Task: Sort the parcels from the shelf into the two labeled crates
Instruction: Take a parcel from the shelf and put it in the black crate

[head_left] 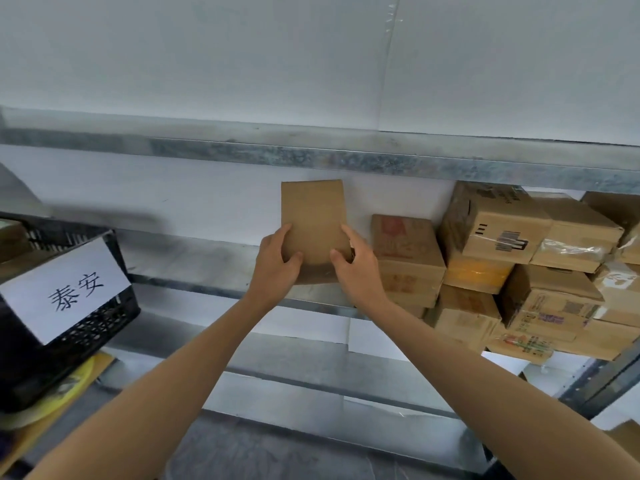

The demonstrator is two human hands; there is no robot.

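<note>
Flat cardboard parcel (313, 223): plain brown, upright, broad face toward the camera, in front of the white wall (207, 195). Lower edge down at the board of the shelf (207, 258); touching it or just above, cannot tell.

Left hand (277, 265): grasping the parcel's lower left corner, thumb laid on the front face, fingers wrapped round the left edge and out of sight behind. Right hand (356, 268): grasping the lower right corner the same way, thumb on the front face, fingers curled round the right edge. Both forearms bare, reaching up from below the parcel.

Right of the parcel, just beside the right hand: stack of cardboard parcels (519, 271), brown boxes piled several high, crowding the shelf out to the frame edge. Nearest box with faded red print, close to the held parcel's right edge. Further right, boxes with barcode stickers, clear tape, one yellowish side. Print too blurred to read.

Left of the parcel, well apart and lower: black plastic crate (86, 337), lattice walls, tilted in view. Paper label (65, 289) on the wall facing the camera, white, handwritten 泰安. Under the crate, flat yellow object (69, 386), not identifiable.

Above the parcel: galvanised metal rail (311, 157) of the next level up, mottled grey, running the full width. Below the parcel: front lip of the shelf, then another grey level further down.
</note>
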